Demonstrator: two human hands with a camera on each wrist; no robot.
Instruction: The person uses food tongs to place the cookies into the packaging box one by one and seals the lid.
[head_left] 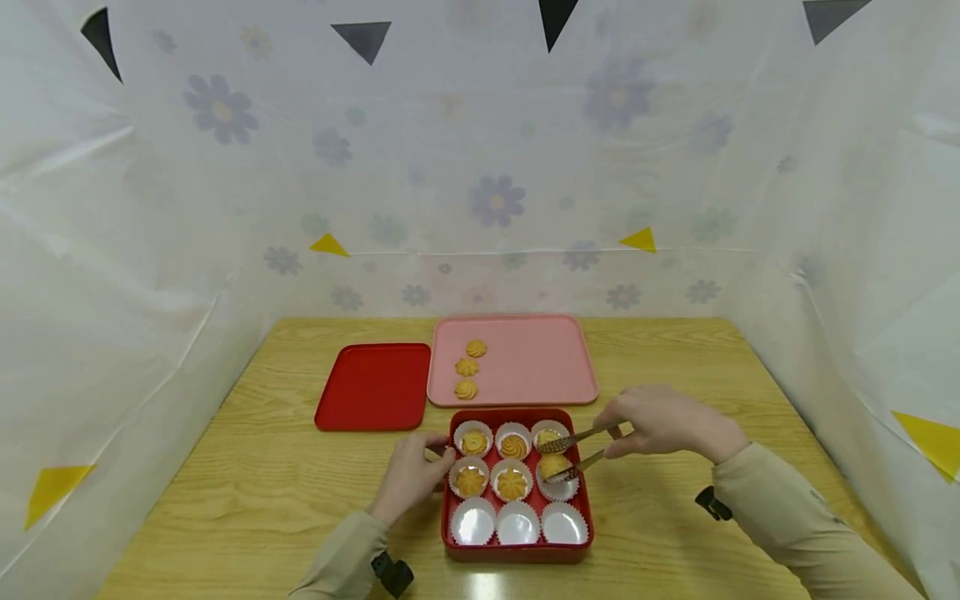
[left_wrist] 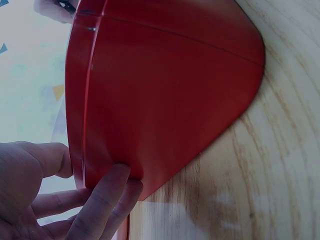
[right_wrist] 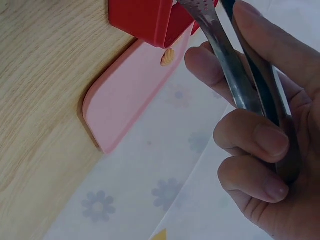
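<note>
In the head view a red box (head_left: pixel 447 533) holds rows of white paper cups. Swirled cookies (head_left: pixel 512 483) sit in the far row and in two middle-row cups; the near row's cups (head_left: pixel 518 523) show only white inside. My right hand (head_left: pixel 663 421) grips metal tongs (head_left: pixel 588 461) with perforated ends. Between those ends is a cookie (head_left: pixel 553 464), at the middle row's right cup (head_left: pixel 558 488); whether it touches the cup I cannot tell. My left hand (head_left: pixel 411 475) holds the box's left side, fingers (left_wrist: pixel 102 200) against the outer wall and one digit at the rim.
Behind the box lies a pink tray (head_left: pixel 536 358) with three cookies (head_left: pixel 467 367) near its left side. A red square tray (head_left: pixel 375 387) lies to its left. All stand on a wooden table (head_left: pixel 285 492), bordered by a flowered white curtain (head_left: pixel 420 167).
</note>
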